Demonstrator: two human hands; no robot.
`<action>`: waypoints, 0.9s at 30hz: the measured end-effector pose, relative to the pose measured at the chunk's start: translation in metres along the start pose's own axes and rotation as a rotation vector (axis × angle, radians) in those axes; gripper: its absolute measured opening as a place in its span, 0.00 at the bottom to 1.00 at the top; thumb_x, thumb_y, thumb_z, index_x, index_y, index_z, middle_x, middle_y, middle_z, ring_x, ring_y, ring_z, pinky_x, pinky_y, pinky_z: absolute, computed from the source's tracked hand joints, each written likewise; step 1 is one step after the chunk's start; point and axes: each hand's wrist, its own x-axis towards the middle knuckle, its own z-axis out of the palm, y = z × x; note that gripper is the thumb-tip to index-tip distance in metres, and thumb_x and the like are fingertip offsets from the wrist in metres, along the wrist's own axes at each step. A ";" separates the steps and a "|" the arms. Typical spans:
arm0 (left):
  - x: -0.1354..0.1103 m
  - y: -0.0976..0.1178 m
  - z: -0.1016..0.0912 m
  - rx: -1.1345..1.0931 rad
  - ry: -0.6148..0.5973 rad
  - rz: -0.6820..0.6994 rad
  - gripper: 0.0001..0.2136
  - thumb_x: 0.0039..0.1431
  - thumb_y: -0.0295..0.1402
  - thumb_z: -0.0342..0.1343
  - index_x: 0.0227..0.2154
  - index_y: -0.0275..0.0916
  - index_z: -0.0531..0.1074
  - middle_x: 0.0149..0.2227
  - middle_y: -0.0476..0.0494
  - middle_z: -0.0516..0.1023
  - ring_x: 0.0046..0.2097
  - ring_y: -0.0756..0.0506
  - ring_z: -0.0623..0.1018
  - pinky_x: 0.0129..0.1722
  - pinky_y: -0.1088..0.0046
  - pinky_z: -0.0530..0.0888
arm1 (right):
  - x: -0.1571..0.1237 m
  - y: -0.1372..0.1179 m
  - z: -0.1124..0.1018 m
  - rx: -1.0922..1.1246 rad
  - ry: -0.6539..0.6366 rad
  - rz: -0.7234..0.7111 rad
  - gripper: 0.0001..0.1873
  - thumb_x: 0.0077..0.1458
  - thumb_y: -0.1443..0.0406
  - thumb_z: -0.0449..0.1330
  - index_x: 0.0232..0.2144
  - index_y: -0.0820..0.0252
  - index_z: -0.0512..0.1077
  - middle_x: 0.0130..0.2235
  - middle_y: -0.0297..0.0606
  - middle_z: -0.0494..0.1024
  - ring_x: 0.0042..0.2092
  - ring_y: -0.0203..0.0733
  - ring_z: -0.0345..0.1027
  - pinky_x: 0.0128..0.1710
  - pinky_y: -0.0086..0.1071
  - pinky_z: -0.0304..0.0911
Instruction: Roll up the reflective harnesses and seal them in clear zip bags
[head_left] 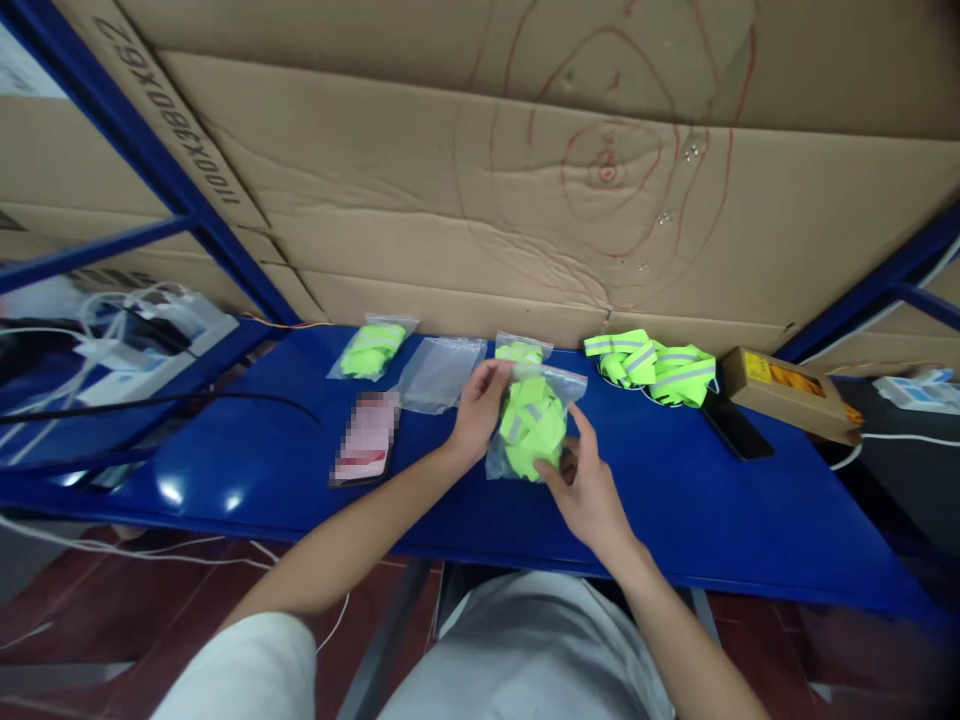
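Observation:
Between my hands is a clear zip bag point(534, 425) with a folded neon-yellow reflective strap inside, held just above the blue table. My left hand point(480, 405) pinches the bag's upper left edge near the zip strip. With fingers curled, my right hand point(585, 480) grips its lower right side; some fingertips are hidden behind the bag. Just beyond lies another bagged strap point(519, 350), partly covered by the held one. To the left rest flat clear bags point(439, 375) and one more bagged strap point(373, 350). Loose neon straps point(652, 365) with grey bands sit at the back right.
A phone point(366, 440) with a blurred-out screen lies left of my hands. A dark phone point(739, 425) and a cardboard box point(791, 393) are on the right. Cardboard point(420, 240) with red drawn rings walls the back. Power strips and cables point(142, 345) crowd the far left.

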 end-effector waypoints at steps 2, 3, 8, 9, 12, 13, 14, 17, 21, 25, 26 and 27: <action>0.012 0.001 -0.008 0.001 0.053 -0.012 0.20 0.67 0.52 0.54 0.53 0.45 0.70 0.46 0.44 0.79 0.41 0.46 0.79 0.42 0.70 0.76 | 0.039 -0.005 0.002 0.047 0.009 -0.037 0.45 0.61 0.56 0.62 0.73 0.53 0.48 0.46 0.42 0.82 0.32 0.43 0.77 0.32 0.36 0.72; 0.017 0.001 -0.011 0.013 0.077 -0.012 0.21 0.68 0.51 0.52 0.56 0.45 0.68 0.49 0.42 0.78 0.44 0.45 0.80 0.43 0.69 0.77 | 0.060 -0.006 0.003 0.054 0.014 -0.043 0.44 0.61 0.56 0.63 0.73 0.54 0.49 0.46 0.41 0.82 0.31 0.42 0.76 0.33 0.35 0.72; 0.026 -0.005 -0.018 0.178 0.094 0.097 0.21 0.67 0.51 0.55 0.56 0.45 0.69 0.61 0.37 0.70 0.61 0.40 0.74 0.60 0.62 0.72 | 0.148 -0.006 0.011 -0.076 0.076 0.000 0.39 0.60 0.56 0.64 0.69 0.59 0.59 0.39 0.39 0.82 0.31 0.45 0.78 0.37 0.38 0.74; 0.024 -0.006 -0.017 0.229 0.076 0.135 0.21 0.66 0.51 0.56 0.55 0.44 0.70 0.62 0.36 0.69 0.64 0.39 0.71 0.64 0.60 0.68 | 0.157 -0.005 0.012 -0.100 0.092 -0.014 0.37 0.61 0.55 0.64 0.68 0.60 0.61 0.39 0.40 0.82 0.35 0.47 0.79 0.41 0.40 0.74; 0.017 -0.010 -0.014 0.377 0.004 0.233 0.23 0.63 0.48 0.61 0.56 0.42 0.70 0.66 0.33 0.64 0.71 0.36 0.62 0.72 0.51 0.56 | 0.172 0.001 0.011 -0.169 0.120 -0.067 0.32 0.65 0.50 0.60 0.65 0.60 0.67 0.39 0.42 0.83 0.43 0.51 0.80 0.49 0.43 0.72; 0.015 -0.011 -0.013 0.426 -0.025 0.256 0.25 0.63 0.47 0.62 0.58 0.41 0.69 0.68 0.31 0.62 0.73 0.34 0.60 0.72 0.48 0.54 | 0.174 0.003 0.011 -0.189 0.121 -0.084 0.32 0.66 0.49 0.59 0.64 0.60 0.68 0.41 0.43 0.83 0.44 0.51 0.80 0.50 0.43 0.72; 0.013 -0.012 -0.013 0.477 -0.055 0.274 0.26 0.63 0.46 0.62 0.60 0.42 0.68 0.70 0.30 0.60 0.74 0.33 0.59 0.72 0.45 0.53 | 0.176 0.005 0.010 -0.208 0.121 -0.098 0.32 0.67 0.49 0.58 0.65 0.59 0.68 0.42 0.44 0.84 0.46 0.51 0.80 0.51 0.43 0.71; 0.011 -0.016 -0.013 0.623 -0.126 0.300 0.30 0.64 0.46 0.61 0.66 0.43 0.64 0.74 0.28 0.55 0.75 0.27 0.56 0.70 0.38 0.53 | 0.179 0.010 0.009 -0.268 0.124 -0.139 0.31 0.70 0.48 0.52 0.66 0.59 0.67 0.46 0.45 0.84 0.49 0.50 0.80 0.52 0.40 0.71; 0.010 -0.018 -0.014 0.793 -0.086 0.306 0.34 0.66 0.47 0.58 0.70 0.41 0.57 0.76 0.24 0.46 0.76 0.24 0.50 0.69 0.32 0.50 | 0.174 0.015 -0.004 -0.387 0.168 -0.194 0.33 0.73 0.47 0.44 0.67 0.63 0.64 0.46 0.47 0.83 0.47 0.48 0.79 0.50 0.38 0.71; -0.004 -0.012 -0.009 0.946 -0.049 0.517 0.32 0.69 0.45 0.55 0.71 0.40 0.55 0.77 0.23 0.42 0.77 0.26 0.47 0.70 0.36 0.50 | 0.159 0.025 -0.046 -0.577 0.280 -0.246 0.33 0.71 0.51 0.50 0.68 0.67 0.63 0.57 0.56 0.77 0.58 0.57 0.70 0.61 0.48 0.62; -0.010 -0.010 -0.007 0.960 -0.068 0.581 0.30 0.69 0.43 0.55 0.70 0.40 0.56 0.76 0.23 0.44 0.77 0.26 0.49 0.70 0.38 0.52 | 0.156 0.029 -0.060 -0.632 0.310 -0.250 0.32 0.70 0.52 0.51 0.68 0.66 0.64 0.61 0.59 0.73 0.63 0.61 0.65 0.65 0.54 0.56; -0.017 -0.009 -0.004 0.968 -0.098 0.636 0.28 0.69 0.42 0.55 0.69 0.40 0.58 0.76 0.23 0.46 0.76 0.27 0.51 0.70 0.40 0.53 | 0.155 0.034 -0.073 -0.677 0.338 -0.247 0.32 0.69 0.54 0.53 0.68 0.67 0.63 0.64 0.61 0.69 0.66 0.65 0.60 0.67 0.58 0.50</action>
